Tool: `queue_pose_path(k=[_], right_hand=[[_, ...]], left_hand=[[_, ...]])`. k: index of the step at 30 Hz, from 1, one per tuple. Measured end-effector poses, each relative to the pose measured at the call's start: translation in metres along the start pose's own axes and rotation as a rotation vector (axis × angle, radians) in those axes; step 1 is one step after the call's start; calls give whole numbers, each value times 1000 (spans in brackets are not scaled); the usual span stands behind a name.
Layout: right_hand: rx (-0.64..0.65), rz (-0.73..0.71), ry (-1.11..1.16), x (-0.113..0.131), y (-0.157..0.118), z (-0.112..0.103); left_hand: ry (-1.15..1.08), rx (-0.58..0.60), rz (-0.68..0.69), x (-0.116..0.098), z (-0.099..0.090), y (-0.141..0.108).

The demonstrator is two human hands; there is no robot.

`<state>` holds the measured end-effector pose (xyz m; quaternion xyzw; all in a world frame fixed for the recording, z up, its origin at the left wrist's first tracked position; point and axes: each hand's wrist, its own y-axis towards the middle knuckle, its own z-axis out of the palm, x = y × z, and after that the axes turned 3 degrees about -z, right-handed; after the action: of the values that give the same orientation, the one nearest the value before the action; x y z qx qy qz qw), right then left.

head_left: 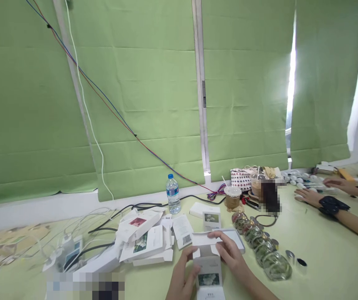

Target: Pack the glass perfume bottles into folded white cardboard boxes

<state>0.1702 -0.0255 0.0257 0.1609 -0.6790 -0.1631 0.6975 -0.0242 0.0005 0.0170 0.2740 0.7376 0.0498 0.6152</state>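
A small white cardboard box (208,266) with a flower picture on its front lies between my hands, its top and bottom flaps folded out. My left hand (183,273) grips the box's left side, the thumb on its front. From the right, my right hand (230,252) has its fingers closed on the upper flaps. Behind it stand another flower-printed white box (212,220) and a flat, pale blue-edged item (233,239). A row of clear glass bottles (264,250) runs along the right, with loose silver caps (301,265) beside it.
Several flattened or empty white boxes (144,239) are piled on the left, near cables and a power strip (99,258). A water bottle (173,195) and an iced drink cup (232,198) stand behind. At right, another person's hands (310,196) rest near white-topped items (297,179).
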Motion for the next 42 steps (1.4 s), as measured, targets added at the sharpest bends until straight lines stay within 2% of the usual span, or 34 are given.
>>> queue_pose_path(k=[7,21,25,30,39,42], right_hand=[[4,-56,-95,4,-1,-2],[-10,-126,-162,-1,0,-3],[-32,-151,-180,-6,-2,-4],[-60,-114,-163,-6,-5,-2],[-87,3,-63,1,-4,1],[-115,25,2,4,-3,-1]], left_hand=[[71,122,-10,1,-5,0],[40,97,33,3,-3,3],[46,134,25,3,-5,3],[53,201,26,2,-6,5],[-58,160,39,9,-2,5],[-117,171,3,8,-1,6]])
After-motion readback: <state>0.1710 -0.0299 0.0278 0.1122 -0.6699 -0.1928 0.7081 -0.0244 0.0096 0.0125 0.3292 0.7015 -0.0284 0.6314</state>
